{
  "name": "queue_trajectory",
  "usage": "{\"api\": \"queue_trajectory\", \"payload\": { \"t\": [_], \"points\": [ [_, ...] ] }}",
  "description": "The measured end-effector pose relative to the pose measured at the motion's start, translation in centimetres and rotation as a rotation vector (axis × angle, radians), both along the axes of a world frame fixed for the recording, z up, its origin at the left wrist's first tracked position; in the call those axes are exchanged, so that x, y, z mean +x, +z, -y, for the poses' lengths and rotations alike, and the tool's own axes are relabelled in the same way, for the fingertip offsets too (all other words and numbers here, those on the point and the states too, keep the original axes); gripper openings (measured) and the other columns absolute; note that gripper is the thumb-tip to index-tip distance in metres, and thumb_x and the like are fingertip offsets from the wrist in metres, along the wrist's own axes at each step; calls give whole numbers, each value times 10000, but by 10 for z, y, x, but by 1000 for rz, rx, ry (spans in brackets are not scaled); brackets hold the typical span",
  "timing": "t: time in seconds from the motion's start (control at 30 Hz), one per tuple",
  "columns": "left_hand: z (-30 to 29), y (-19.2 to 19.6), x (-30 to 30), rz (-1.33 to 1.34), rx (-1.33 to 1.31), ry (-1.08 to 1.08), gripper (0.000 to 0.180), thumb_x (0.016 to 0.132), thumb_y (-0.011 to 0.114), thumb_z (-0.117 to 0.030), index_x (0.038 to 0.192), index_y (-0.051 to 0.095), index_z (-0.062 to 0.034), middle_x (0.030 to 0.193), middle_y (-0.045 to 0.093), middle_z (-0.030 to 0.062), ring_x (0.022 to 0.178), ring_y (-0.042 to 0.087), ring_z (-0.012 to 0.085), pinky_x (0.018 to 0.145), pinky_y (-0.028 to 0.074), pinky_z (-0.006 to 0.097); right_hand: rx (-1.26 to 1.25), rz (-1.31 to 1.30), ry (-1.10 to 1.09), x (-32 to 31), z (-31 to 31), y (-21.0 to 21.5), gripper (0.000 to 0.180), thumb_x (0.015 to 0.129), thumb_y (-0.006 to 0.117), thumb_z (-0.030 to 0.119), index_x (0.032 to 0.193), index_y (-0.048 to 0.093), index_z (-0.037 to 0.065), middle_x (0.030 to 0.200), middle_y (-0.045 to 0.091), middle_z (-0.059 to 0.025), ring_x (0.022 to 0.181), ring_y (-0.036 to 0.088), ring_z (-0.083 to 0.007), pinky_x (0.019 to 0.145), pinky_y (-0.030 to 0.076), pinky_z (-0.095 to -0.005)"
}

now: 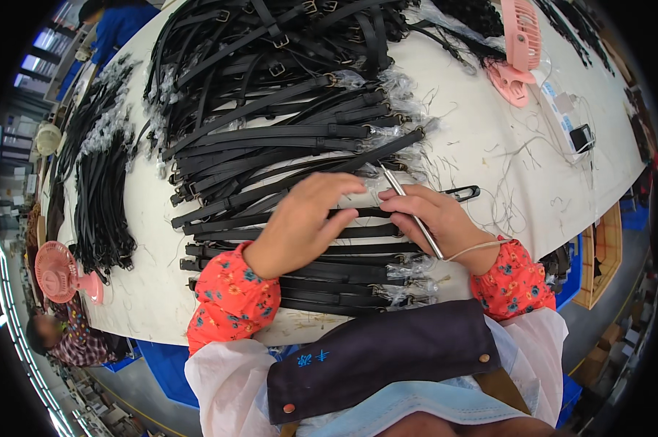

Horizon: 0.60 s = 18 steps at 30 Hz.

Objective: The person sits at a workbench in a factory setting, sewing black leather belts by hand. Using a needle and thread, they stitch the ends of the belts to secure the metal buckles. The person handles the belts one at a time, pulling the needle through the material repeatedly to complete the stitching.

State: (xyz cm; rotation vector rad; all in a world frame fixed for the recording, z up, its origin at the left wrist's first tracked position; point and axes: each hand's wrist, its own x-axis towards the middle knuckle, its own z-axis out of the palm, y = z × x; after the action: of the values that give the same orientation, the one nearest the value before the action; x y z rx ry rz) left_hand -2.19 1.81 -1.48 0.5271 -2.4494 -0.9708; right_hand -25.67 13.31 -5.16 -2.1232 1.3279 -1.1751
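Observation:
My left hand hovers over a row of black leather belts, thumb and fingers apart, with nothing visibly gripped. My right hand is closed around a slim silver pen-shaped tool whose thin cord runs back past my wrist. The tool's tip points up and away, close to a belt's end. A dark looped handle shows just beyond my right hand; whether I hold it too, I cannot tell. Metal buckles wrapped in clear plastic lie at the belts' right ends.
More belts are heaped at the far side. Thin black straps lie in bundles at the left. A pink fan and a power strip stand at the right, another pink fan at the left. Loose threads litter the white table.

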Motion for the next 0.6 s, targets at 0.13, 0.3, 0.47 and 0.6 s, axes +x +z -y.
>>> {"api": "queue_trajectory", "payload": {
  "t": [0.13,0.3,0.47,0.6],
  "points": [
    [3,-22,2,136,30,-131,201,879,699,13,1071,702,-44,1071,714,121,1016,658,326,866,530,392,-22,-55,-21,-4,0,1,360,872,723,-23,1200,627,90,1113,711,-138,920,714,-323,759,596,-377],
    [4,-11,7,253,397,-393,130,890,684,19,996,738,-35,903,744,110,830,715,270,774,550,352,-48,-84,-118,-13,0,-10,408,862,665,-77,1227,610,96,1152,713,-139,1027,692,-342,871,558,-415],
    [-3,-5,8,424,571,-455,192,892,740,-46,1083,720,-42,935,760,74,830,722,222,747,553,329,-173,-296,-368,-25,21,6,390,886,590,-66,1241,598,95,1308,676,-145,1312,569,-381,1113,420,-488],
    [-5,-8,2,198,338,-274,234,886,758,-66,1115,712,-65,1016,738,70,909,691,216,786,550,329,-43,-506,-451,-26,20,0,356,867,583,-51,1186,616,104,1296,673,-94,1392,499,-351,1205,293,-561]
  ]
}}
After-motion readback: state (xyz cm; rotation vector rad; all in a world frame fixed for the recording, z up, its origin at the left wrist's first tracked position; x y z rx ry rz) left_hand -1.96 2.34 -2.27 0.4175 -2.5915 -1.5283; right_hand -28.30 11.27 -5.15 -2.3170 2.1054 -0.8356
